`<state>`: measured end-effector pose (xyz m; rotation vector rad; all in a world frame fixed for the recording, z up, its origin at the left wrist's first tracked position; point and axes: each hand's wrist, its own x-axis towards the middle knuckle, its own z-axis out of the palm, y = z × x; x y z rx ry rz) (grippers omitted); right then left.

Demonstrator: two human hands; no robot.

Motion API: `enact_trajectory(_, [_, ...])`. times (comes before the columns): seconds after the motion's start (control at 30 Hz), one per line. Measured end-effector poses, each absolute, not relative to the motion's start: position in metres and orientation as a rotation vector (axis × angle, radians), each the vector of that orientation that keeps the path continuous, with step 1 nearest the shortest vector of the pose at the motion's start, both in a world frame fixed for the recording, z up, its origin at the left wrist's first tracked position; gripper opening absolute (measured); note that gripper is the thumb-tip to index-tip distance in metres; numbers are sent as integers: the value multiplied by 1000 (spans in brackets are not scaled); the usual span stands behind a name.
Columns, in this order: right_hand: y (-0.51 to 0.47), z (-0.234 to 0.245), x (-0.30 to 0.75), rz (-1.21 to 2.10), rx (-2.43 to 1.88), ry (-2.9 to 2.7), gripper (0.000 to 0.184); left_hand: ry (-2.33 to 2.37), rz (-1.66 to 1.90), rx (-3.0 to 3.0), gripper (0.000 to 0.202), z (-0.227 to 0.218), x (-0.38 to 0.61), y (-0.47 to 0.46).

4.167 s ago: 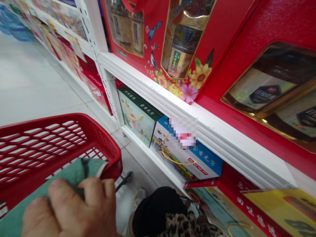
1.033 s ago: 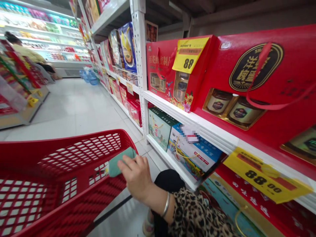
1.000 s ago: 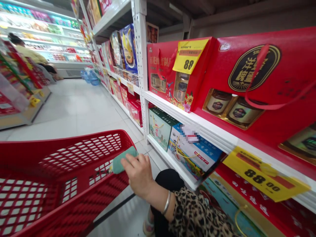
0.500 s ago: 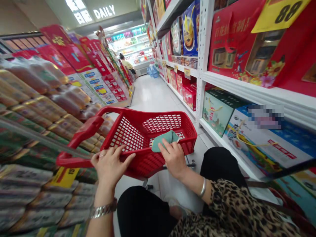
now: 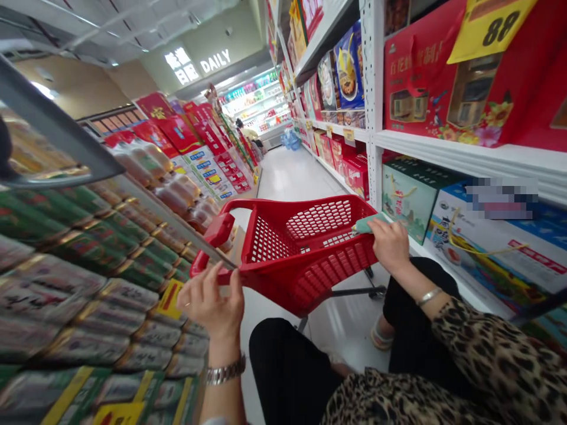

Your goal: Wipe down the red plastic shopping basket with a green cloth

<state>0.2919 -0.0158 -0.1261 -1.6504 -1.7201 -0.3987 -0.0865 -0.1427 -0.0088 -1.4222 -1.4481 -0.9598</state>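
A red plastic shopping basket [image 5: 305, 260] on a wheeled frame stands tilted in the aisle in front of me. My right hand [image 5: 391, 245] is closed on a green cloth [image 5: 367, 224], pressing it against the basket's right rim. My left hand [image 5: 212, 301] grips the basket's near rim just below its red handle [image 5: 217, 233], with fingers curled over the edge. A watch sits on my left wrist and a bangle on the right.
White shelving [image 5: 465, 156] on the right holds red gift boxes [image 5: 443, 88], a green box [image 5: 407, 195] and a blue-white box [image 5: 496, 242]. Stacked green and brown cans [image 5: 88, 283] fill the left display. A person [image 5: 248, 133] stands far down the aisle.
The basket has shifted right and tipped further. My right hand slid the cloth along the rim toward the far right corner. My left hand moved from spread over the rim to gripping it.
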Motion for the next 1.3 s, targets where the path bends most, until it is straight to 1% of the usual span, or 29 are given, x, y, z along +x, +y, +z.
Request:
enact_trajectory(0.07, [-13, -126, 297, -390, -1664, -1678, 40, -1582, -921, -1404, 51, -2, -106, -147])
enact_trajectory(0.13, [-17, -123, 292, -386, -1642, -1664, 41, -1681, -849, -1534, 57, 2, -121, -145])
enact_trajectory(0.23, [-32, -117, 268, -380, -1572, -1712, 42, -1789, -747, -1794, 49, 6, -128, -138])
enact_trajectory(0.3, [-46, -111, 246, -360, -1499, -1779, 44, -1847, -742, -1875, 47, 8, -123, -133])
enact_trajectory(0.43, [-72, -95, 199, -261, -1301, -1882, 46, -1943, -821, -1815, 50, 11, -103, -129])
enact_trajectory(0.57, [-88, -72, 152, -141, -1126, -1893, 45, -2010, -853, -1747, 43, 10, -83, -128])
enact_trajectory(0.67, [-95, -54, 124, -75, -1037, -1913, 45, -1985, -865, -1724, 39, 6, -73, -129])
enact_trajectory(0.77, [-99, -45, 113, -106, -997, -1894, 43, -1894, -894, -1705, 41, 1, -67, -130])
enact_trajectory(0.93, [-96, -56, 138, -257, -933, -1908, 47, -1730, -952, -1675, 45, -6, -63, -135])
enact_trajectory(1.03, [-93, -73, 166, -301, -949, -1926, 50, -1668, -990, -1647, 42, -8, -60, -140])
enact_trajectory(1.13, [-87, -92, 196, -363, -982, -1959, 49, -1661, -962, -1649, 43, -8, -56, -145])
enact_trajectory(1.2, [-78, -104, 218, -396, -1054, -1980, 49, -1659, -957, -1659, 45, -7, -54, -148])
enact_trajectory(1.3, [-58, -112, 253, -397, -1284, -1994, 53, -1663, -1002, -1665, 46, -6, -52, -150])
